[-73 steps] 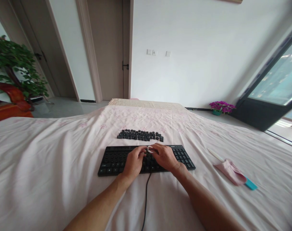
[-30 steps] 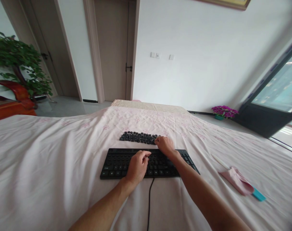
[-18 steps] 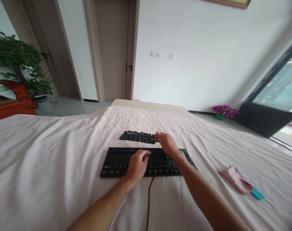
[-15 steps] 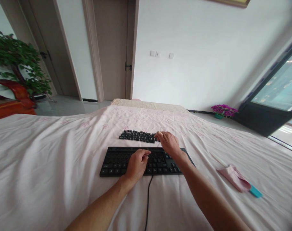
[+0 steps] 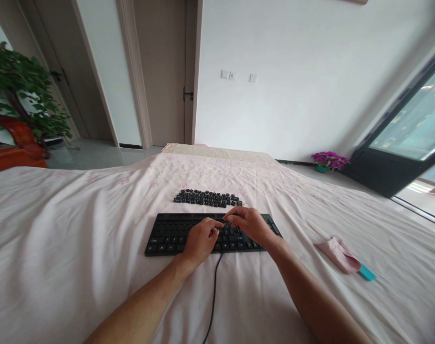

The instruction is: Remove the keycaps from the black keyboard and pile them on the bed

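Note:
A black keyboard [image 5: 163, 239] lies on the cloth before me, keycaps lacking over part of its upper rows. My left hand [image 5: 202, 235] rests over its middle, fingers curled, index finger and thumb reaching to the keys; anything between them is hidden. Just right of it, my right hand [image 5: 246, 222] is closed in a pinch above the keyboard, its fingertips close to the left index finger. A faint thin thing shows by its knuckles, too small to name. Beyond the keyboard, several loose black keycaps [image 5: 203, 198] are laid out in rows.
A black cable [image 5: 214, 298] runs from the keyboard towards me. To the right lies a pink cloth [image 5: 337, 254] with a teal-ended item [image 5: 366, 272] sticking out. The pale flowered cloth [image 5: 95, 229] is wrinkled. Purple flowers [image 5: 331, 161] stand on the floor beyond.
My right hand has come from the loose keycaps back over the keyboard, towards my left hand. The left hand stays at the keys. The view has shifted slightly.

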The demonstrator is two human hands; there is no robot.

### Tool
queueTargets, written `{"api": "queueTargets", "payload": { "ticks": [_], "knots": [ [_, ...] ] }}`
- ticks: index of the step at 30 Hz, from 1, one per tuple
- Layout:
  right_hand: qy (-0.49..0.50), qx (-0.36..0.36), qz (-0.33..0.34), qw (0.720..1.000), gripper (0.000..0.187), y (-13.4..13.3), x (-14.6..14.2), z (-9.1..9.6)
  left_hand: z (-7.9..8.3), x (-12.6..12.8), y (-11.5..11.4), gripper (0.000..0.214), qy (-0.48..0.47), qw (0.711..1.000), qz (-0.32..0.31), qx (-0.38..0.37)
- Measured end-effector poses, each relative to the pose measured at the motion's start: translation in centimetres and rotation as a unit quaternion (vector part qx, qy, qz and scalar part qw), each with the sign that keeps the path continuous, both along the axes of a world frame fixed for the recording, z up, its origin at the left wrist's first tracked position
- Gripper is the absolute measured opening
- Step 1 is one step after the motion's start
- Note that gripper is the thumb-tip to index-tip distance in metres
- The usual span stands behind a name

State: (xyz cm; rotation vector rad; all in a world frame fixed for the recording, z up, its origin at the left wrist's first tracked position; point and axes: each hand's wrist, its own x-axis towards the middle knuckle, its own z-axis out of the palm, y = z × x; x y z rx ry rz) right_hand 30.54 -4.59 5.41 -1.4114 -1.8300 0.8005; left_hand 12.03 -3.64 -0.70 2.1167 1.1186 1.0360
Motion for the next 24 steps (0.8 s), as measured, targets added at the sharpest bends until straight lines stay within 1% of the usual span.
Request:
{"api": "queueTargets", "payload": {
  "ticks": [4, 9, 13, 16, 20, 22, 24],
  "knots": [
    [-0.007, 0.006, 0.014, 1.0, 0.029, -0.2, -0.1, 0.1, 0.0, 0.0, 0.0, 0.026, 0.001, 1.0, 0.007, 0.003],
    [-0.024, 0.006, 0.039, 0.999, 0.031, -0.2, -0.1, -0.8, 0.0, 0.1, -0.1, 0.026, 0.021, 1.0, 0.002, 0.001],
    [-0.089, 0.045, 0.044, 0.994, 0.026, -0.4, -0.5, -1.2, 0.3, 0.2, -0.1, 0.019, 0.062, 0.998, -0.003, 0.002],
    [-0.11, 0.067, 0.064, 0.99, 0.027, -0.5, -0.6, -1.5, 0.7, 0.4, 0.0, 0.012, 0.089, 0.996, 0.006, -0.003],
    [-0.07, 0.086, 0.081, 0.991, 0.037, -0.4, -0.7, -2.4, 0.8, 1.0, 0.1, 0.012, 0.115, 0.993, 0.019, -0.017],
    [-0.036, 0.103, 0.074, 0.991, 0.044, -0.4, -0.9, -3.0, 0.8, 1.4, 0.1, 0.008, 0.123, 0.992, 0.026, -0.013],
    [-0.013, 0.113, 0.062, 0.992, 0.047, -0.4, -1.0, -3.5, 0.8, 1.7, 0.0, 0.009, 0.125, 0.991, 0.035, -0.008]
  ]
}}
